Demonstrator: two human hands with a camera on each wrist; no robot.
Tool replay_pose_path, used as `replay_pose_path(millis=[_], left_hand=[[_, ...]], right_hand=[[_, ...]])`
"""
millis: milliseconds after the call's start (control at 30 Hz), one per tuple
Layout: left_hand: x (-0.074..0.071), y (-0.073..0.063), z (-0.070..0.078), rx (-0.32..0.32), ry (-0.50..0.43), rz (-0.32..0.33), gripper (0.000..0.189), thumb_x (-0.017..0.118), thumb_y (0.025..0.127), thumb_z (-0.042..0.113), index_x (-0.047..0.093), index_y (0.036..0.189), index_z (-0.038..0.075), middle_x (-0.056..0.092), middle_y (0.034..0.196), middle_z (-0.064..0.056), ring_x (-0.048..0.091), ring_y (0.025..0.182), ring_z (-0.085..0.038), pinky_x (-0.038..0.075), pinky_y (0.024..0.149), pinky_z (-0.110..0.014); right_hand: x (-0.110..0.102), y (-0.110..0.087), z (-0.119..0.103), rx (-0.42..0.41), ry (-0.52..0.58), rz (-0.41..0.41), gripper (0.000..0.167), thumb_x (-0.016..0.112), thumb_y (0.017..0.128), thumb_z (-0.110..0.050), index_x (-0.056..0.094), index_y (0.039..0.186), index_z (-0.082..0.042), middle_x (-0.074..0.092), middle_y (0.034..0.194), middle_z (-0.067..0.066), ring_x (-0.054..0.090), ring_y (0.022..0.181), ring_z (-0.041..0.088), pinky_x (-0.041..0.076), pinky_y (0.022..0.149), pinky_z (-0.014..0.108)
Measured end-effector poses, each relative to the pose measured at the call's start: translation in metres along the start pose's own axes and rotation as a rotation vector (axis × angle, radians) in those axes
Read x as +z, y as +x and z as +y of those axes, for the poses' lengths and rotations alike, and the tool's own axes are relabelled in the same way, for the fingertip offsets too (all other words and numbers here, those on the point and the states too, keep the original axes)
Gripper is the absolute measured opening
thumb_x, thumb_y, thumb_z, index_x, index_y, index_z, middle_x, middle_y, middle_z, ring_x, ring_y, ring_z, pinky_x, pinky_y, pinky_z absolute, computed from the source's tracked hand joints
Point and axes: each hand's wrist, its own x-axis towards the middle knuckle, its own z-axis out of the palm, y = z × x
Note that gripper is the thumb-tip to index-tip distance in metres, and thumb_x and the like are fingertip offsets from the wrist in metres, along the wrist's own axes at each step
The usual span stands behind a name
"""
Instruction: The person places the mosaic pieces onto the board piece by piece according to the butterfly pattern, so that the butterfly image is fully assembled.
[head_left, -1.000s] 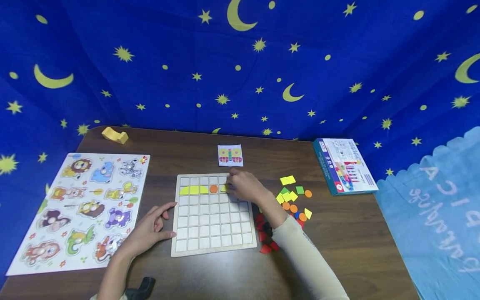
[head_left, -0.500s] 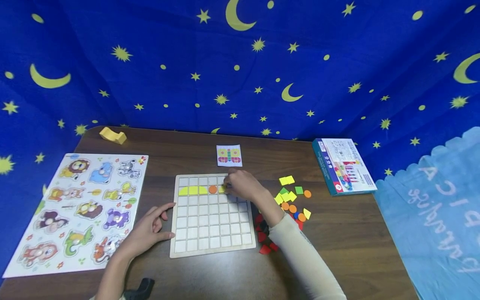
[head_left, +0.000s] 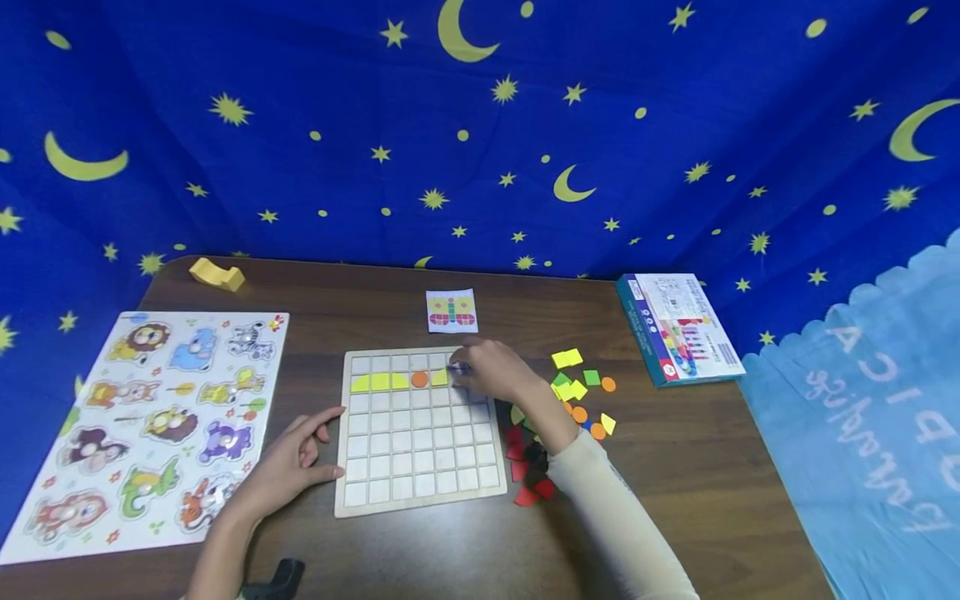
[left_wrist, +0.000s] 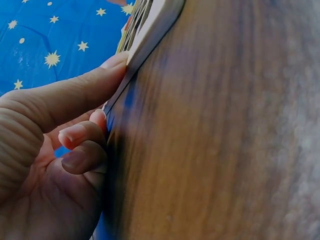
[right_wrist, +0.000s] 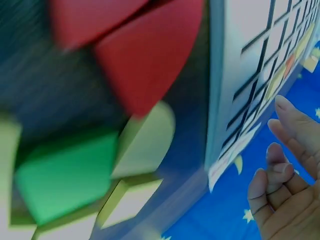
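Observation:
A wooden grid board (head_left: 417,507) lies on the table with pale square cells. In its second row from the back sit yellow tiles (head_left: 380,382), an orange disc (head_left: 419,379) and a yellow rounded tile (head_left: 439,377). My left hand (head_left: 288,467) rests at the board's left edge, index finger and thumb extended to it, the other fingers bent. Just right of the rounded yellow tile, my right hand (head_left: 491,371) hovers over or touches the same row; its fingers (right_wrist: 294,117) look loosely bent, with nothing visible between them. It covers the row's right end.
Loose red (head_left: 525,497), yellow (head_left: 567,358), green (head_left: 591,377) and orange (head_left: 608,384) pieces lie right of the board. Behind it is a butterfly pattern card (head_left: 452,327). An animal puzzle (head_left: 168,392) lies left, a box (head_left: 682,329) back right, a yellow block (head_left: 217,274) back left.
My right hand has shifted slightly right over the board, showing more of the rounded yellow tile. The left hand stays at the board's edge. The head view has turned a little.

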Motion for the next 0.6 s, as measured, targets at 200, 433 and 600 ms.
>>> replay_pose_path(millis=[200,433,600], left_hand=[[0.000,0.000,0.000,0.007,0.012,0.010,0.080,0.082,0.077,0.009,0.044,0.147,0.007,0.044,0.101,-0.008,0.037,0.065,-0.009,0.037,0.060,-0.025],[-0.001,0.000,0.000,0.012,0.010,0.013,0.079,0.082,0.077,0.008,0.044,0.147,0.005,0.044,0.102,-0.009,0.037,0.065,-0.009,0.036,0.059,-0.025],[0.000,0.000,0.000,0.019,0.005,0.009,0.079,0.082,0.077,0.008,0.044,0.146,0.005,0.044,0.102,-0.009,0.037,0.065,-0.009,0.037,0.059,-0.025]], right_hand=[[-0.010,-0.016,0.021,0.072,0.031,0.026,0.028,0.073,0.090,-0.020,0.073,0.115,-0.006,0.068,0.117,0.009,0.066,0.103,0.024,0.053,0.089,0.040],[-0.015,-0.041,0.053,0.170,0.053,0.055,0.030,0.073,0.090,-0.016,0.071,0.119,-0.005,0.065,0.120,0.014,0.065,0.099,0.026,0.052,0.085,0.042],[-0.018,-0.057,0.077,0.219,0.036,0.097,0.031,0.073,0.089,-0.012,0.070,0.117,0.001,0.064,0.112,0.016,0.066,0.093,0.027,0.054,0.082,0.042]])
